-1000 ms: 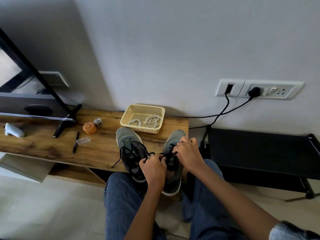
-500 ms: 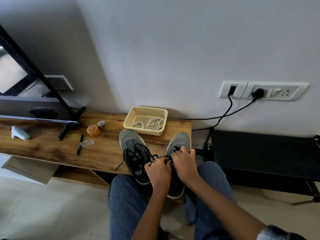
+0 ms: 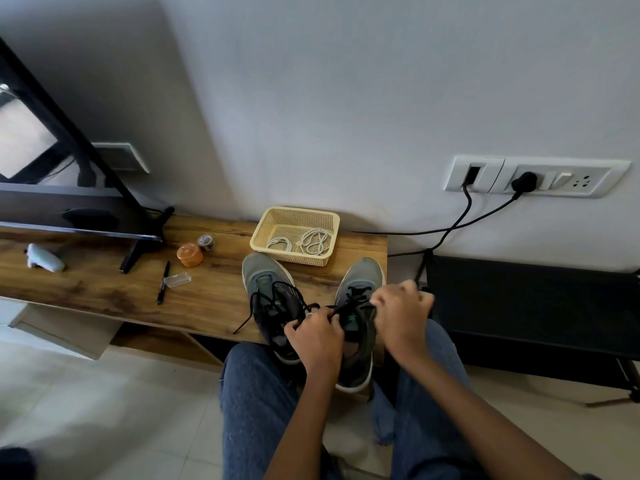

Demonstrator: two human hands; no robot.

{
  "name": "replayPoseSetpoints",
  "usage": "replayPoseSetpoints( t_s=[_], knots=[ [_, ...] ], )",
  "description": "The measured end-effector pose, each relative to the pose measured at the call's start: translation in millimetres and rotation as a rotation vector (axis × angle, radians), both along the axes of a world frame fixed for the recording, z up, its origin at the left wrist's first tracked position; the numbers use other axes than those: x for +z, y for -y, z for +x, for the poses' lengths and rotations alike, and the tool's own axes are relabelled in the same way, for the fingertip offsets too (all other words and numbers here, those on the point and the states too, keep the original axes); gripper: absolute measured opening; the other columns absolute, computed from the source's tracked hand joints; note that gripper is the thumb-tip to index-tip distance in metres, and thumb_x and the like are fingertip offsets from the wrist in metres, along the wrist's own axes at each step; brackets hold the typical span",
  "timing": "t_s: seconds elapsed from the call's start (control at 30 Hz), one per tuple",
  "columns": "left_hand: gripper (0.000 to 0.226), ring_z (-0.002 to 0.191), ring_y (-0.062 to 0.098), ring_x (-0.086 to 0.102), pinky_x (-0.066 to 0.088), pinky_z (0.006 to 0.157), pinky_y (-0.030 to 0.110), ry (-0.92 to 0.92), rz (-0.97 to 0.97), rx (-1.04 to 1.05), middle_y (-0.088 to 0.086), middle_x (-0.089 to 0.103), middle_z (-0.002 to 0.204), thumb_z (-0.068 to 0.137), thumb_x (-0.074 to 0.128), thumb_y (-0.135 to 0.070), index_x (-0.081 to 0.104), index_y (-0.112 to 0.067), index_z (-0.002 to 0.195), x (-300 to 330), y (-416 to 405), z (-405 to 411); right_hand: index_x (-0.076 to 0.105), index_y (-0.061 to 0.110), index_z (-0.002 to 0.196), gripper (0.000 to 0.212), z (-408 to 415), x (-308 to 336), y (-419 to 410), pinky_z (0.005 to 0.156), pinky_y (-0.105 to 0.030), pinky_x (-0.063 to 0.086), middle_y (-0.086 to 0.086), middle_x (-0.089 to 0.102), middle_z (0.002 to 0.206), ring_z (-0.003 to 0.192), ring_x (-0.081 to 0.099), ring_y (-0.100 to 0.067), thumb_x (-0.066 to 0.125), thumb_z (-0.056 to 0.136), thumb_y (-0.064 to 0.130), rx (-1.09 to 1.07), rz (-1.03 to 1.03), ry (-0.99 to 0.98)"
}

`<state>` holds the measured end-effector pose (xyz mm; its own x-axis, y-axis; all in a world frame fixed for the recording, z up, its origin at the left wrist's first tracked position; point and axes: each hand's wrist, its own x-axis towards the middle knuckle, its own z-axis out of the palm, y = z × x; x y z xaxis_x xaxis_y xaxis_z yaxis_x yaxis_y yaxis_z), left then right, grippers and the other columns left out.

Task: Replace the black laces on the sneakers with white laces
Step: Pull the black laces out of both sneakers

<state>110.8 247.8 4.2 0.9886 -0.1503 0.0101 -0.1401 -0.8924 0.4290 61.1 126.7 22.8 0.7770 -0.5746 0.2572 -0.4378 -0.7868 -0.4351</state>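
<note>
Two grey sneakers stand side by side on the wooden bench (image 3: 104, 289), toes toward the wall. The left sneaker (image 3: 268, 285) has loose black laces (image 3: 256, 306) trailing off its left side. Over the tongue of the right sneaker (image 3: 360, 282), my left hand (image 3: 317, 336) pinches a black lace. My right hand (image 3: 403, 310) grips the other lace end, pulled out to the right of the shoe. Behind the shoes, two coiled white laces (image 3: 313, 241) lie in a cream plastic basket (image 3: 263, 233).
On the bench to the left lie a black pen (image 3: 163, 282), a small clear case (image 3: 177, 280), an orange jar (image 3: 189, 254), a small tin (image 3: 206, 242) and a pale tool (image 3: 45, 258). A TV stand (image 3: 138, 247) rests there. Black cables (image 3: 464, 216) hang from wall sockets above a black rack (image 3: 536, 306).
My right hand has moved out to the right, away from the right sneaker's tongue, drawing the black lace with it. My left hand stays at the tongue.
</note>
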Motion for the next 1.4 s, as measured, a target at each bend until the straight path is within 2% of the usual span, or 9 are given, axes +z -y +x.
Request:
replayPoseSetpoints(
  t_s=[0.2, 0.47, 0.57, 0.67, 0.83, 1.03, 1.17, 1.27, 1.4],
  knots=[
    [0.018, 0.083, 0.011, 0.063, 0.026, 0.096, 0.032, 0.034, -0.022, -0.045, -0.007, 0.072, 0.086, 0.09, 0.059, -0.035, 0.073, -0.028, 0.1, -4.3, 3.6, -3.6, 0.06, 0.027, 0.073, 0.02, -15.4, 2.8, 27.3, 0.078, -0.03, 0.014, 0.012, 0.054, 0.077, 0.1, 0.044, -0.015, 0.063, 0.086, 0.012, -0.293, 0.249, 0.045],
    [0.023, 0.088, 0.01, 0.062, 0.024, 0.096, 0.03, -0.01, 0.048, -0.085, -0.008, 0.071, 0.094, 0.094, 0.052, -0.039, 0.069, -0.029, 0.107, 1.2, 3.2, -1.6, 0.056, 0.027, 0.12, 0.031, 1.3, 4.7, -10.5, 0.087, -0.036, 0.025, 0.009, 0.055, 0.118, 0.118, 0.036, -0.017, 0.053, 0.089, 0.03, 0.171, -0.073, -0.207],
    [0.023, 0.089, 0.01, 0.061, 0.023, 0.094, 0.029, -0.019, 0.061, -0.101, -0.007, 0.071, 0.095, 0.095, 0.05, -0.038, 0.068, -0.03, 0.106, 0.3, 2.6, -3.3, 0.064, 0.022, 0.106, 0.02, 9.7, 0.8, -25.0, 0.084, -0.038, 0.032, 0.005, 0.06, 0.109, 0.11, 0.045, -0.021, 0.058, 0.09, 0.032, 0.235, -0.161, -0.346],
    [0.023, 0.089, 0.011, 0.062, 0.025, 0.093, 0.03, -0.01, 0.043, -0.106, -0.007, 0.071, 0.095, 0.095, 0.051, -0.037, 0.069, -0.029, 0.106, -0.4, 0.7, -2.5, 0.068, 0.02, 0.074, 0.018, 15.7, -4.0, -29.2, 0.067, -0.039, 0.042, 0.002, 0.063, 0.08, 0.084, 0.057, -0.022, 0.084, 0.065, 0.02, 0.199, -0.196, -0.351],
    [0.022, 0.088, 0.011, 0.063, 0.026, 0.092, 0.031, -0.02, 0.052, -0.102, -0.007, 0.071, 0.095, 0.094, 0.052, -0.038, 0.068, -0.029, 0.106, -1.2, 2.1, -3.5, 0.061, 0.012, 0.105, 0.017, 8.0, -16.4, -24.2, 0.088, -0.042, 0.031, -0.004, 0.056, 0.109, 0.106, 0.049, -0.024, 0.055, 0.089, 0.009, 0.242, -0.05, -0.272],
    [0.021, 0.086, 0.011, 0.063, 0.026, 0.09, 0.029, -0.018, 0.027, -0.071, -0.007, 0.072, 0.093, 0.093, 0.054, -0.039, 0.069, -0.03, 0.106, -3.2, 1.6, -4.0, 0.048, 0.028, 0.082, 0.016, -10.3, -13.5, -10.6, 0.078, -0.033, 0.03, 0.012, 0.046, 0.09, 0.085, 0.05, -0.012, 0.053, 0.092, 0.016, 0.127, 0.14, -0.12],
    [0.02, 0.085, 0.011, 0.063, 0.028, 0.092, 0.031, -0.021, 0.001, -0.073, -0.008, 0.072, 0.092, 0.092, 0.056, -0.04, 0.07, -0.031, 0.105, -4.4, 4.1, -5.9, 0.057, 0.023, 0.081, 0.011, -23.5, -12.0, 7.6, 0.083, -0.035, 0.031, 0.01, 0.049, 0.096, 0.094, 0.049, -0.013, 0.056, 0.091, 0.018, -0.066, 0.239, -0.02],
    [0.02, 0.084, 0.012, 0.063, 0.029, 0.091, 0.031, -0.013, -0.004, -0.077, -0.008, 0.072, 0.091, 0.091, 0.058, -0.039, 0.07, -0.03, 0.104, -5.8, 5.8, -8.9, 0.058, 0.022, 0.086, 0.009, -28.0, -11.7, 5.9, 0.089, -0.04, 0.031, 0.006, 0.052, 0.103, 0.105, 0.047, -0.018, 0.055, 0.093, 0.019, -0.139, 0.305, -0.062],
    [0.02, 0.086, 0.013, 0.063, 0.027, 0.087, 0.029, -0.002, 0.003, -0.081, -0.007, 0.072, 0.093, 0.092, 0.057, -0.038, 0.069, -0.029, 0.105, -4.5, 3.7, -7.3, 0.058, 0.027, 0.109, 0.018, -25.9, -5.8, -3.1, 0.092, -0.039, 0.029, 0.007, 0.049, 0.117, 0.117, 0.039, -0.019, 0.053, 0.092, 0.021, -0.01, 0.144, -0.233]
  ],
)
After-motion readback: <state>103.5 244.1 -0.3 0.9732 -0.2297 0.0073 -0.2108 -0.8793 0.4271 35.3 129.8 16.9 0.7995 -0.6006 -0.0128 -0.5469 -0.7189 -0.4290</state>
